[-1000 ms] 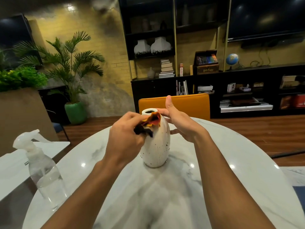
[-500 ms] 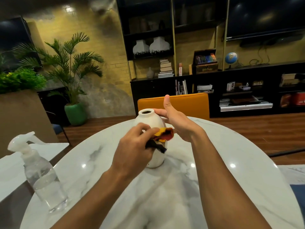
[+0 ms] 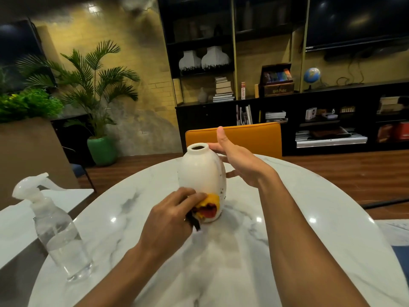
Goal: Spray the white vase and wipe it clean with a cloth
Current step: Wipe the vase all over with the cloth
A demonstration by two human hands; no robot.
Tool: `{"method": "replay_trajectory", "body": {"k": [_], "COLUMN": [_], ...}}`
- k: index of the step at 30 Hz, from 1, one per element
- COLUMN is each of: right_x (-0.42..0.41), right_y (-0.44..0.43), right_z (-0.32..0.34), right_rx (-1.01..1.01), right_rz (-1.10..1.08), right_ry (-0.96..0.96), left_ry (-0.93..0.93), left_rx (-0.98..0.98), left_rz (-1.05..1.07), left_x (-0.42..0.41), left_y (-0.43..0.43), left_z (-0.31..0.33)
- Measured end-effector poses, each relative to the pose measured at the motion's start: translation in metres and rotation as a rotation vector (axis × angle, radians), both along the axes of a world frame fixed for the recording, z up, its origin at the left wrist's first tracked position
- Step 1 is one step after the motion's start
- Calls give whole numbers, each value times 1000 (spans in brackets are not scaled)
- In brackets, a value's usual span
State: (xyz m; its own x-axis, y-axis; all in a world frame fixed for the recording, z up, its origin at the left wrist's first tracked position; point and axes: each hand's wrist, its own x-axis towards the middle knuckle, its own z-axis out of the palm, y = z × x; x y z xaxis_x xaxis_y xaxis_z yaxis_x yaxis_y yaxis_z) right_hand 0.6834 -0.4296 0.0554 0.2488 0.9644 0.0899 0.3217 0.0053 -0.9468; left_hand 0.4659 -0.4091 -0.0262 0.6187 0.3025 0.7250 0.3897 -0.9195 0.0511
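One white vase [image 3: 200, 173] stands upright near the middle of the round marble desk [image 3: 321, 218], its dark mouth facing up and a scatter of dark speckles down its right flank. One cloth [image 3: 210, 207] (orange and red, with a black strip hanging from it) is bunched against the lower front of the vase, just above its foot. The left hand [image 3: 170, 216] grips this cloth, its fingers [image 3: 188, 196] curled round the wad and pressing it onto the vase wall. The right hand [image 3: 241, 162] rests against the right side of the vase near the shoulder; its fingers [image 3: 215, 148] lie straight and together toward the neck, the thumb stands up apart from them, and nothing is clasped in it.

One clear spray bottle [image 3: 55, 231] with a white trigger head stands upright at the left edge of the desk, well apart from the vase and from both hands. One orange chair [image 3: 250, 136] is drawn up at the far side of the desk. On the black shelving [image 3: 228, 111] behind sit two white vessels [image 3: 203, 60] side by side and one small globe [image 3: 311, 74]. One palm [image 3: 97, 78] in a green pot stands by the wall at the left.
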Motion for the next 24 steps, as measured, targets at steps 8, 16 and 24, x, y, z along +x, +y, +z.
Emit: {"method": "replay_trajectory", "body": {"k": [8, 16, 24], "right_x": [0, -1, -2], "right_y": [1, -1, -1], "right_z": [0, 0, 2], "right_rx": [-13, -10, -19], "right_rz": [-9, -5, -12], "right_ry": [15, 6, 9], "left_ry": [-76, -49, -70], "left_rx": [2, -86, -87], "left_rz": [26, 8, 54], "left_x": [-3, -10, -13], "left_y": [2, 5, 6], "left_z": [5, -3, -5]}}
